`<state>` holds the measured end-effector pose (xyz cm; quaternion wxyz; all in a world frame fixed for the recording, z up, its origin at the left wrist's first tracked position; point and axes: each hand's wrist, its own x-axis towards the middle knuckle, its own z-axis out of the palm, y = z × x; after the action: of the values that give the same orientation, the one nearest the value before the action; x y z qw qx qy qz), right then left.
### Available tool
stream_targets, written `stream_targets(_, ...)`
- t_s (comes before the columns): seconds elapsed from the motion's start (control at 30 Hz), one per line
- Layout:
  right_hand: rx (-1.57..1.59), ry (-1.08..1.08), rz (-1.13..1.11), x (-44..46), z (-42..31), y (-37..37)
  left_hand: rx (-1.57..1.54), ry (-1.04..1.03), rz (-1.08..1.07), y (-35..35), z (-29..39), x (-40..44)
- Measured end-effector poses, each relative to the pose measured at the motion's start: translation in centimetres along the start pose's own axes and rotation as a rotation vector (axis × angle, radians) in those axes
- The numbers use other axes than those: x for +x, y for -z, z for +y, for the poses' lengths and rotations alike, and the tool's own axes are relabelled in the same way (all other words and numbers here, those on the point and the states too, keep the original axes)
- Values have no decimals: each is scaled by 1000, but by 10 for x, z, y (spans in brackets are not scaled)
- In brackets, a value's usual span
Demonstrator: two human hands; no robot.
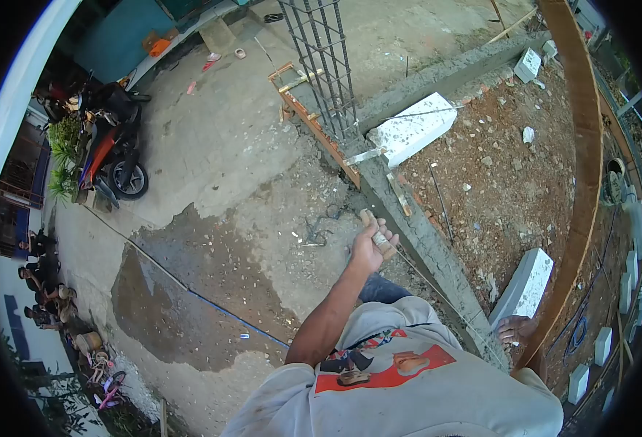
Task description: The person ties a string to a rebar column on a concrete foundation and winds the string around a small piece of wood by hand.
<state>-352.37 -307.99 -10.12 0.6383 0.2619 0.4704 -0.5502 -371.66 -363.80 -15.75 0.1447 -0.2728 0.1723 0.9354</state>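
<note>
My left hand (369,251) is closed around a short pale stick (382,245) that seems to have string wound on it. A thin string (437,290) stretches from there along the wet mortar-topped wall base (432,251) toward my body. My right hand (514,330) is low on the right, fingers curled, beside the near end of a white, mortar-splashed block (530,280); whatever those fingers hold is hidden. Another white block (417,130) lies against the wall base farther off, close to a rebar column cage (325,65).
Wooden formwork (325,138) edges the column base. Rubble-strewn soil (492,175) fills the right side. A brown strip (581,146) curves across the right. A motorbike (121,149) and seated people (44,288) are at left, with a blue hose (223,309) on the concrete.
</note>
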Motion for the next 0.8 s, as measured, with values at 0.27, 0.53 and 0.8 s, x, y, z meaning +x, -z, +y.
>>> stream_targets(0.27,-95,271,2226,-121,150,-4,680,224,-182,-36,4,65)
stream_targets(0.53,548,229,2548,-10,180,-198,637,819,-359,-75,34,83)
stream_targets(0.8,1002,1002,1773,226,-90,-366,806,1007,-416,-94,55,80)
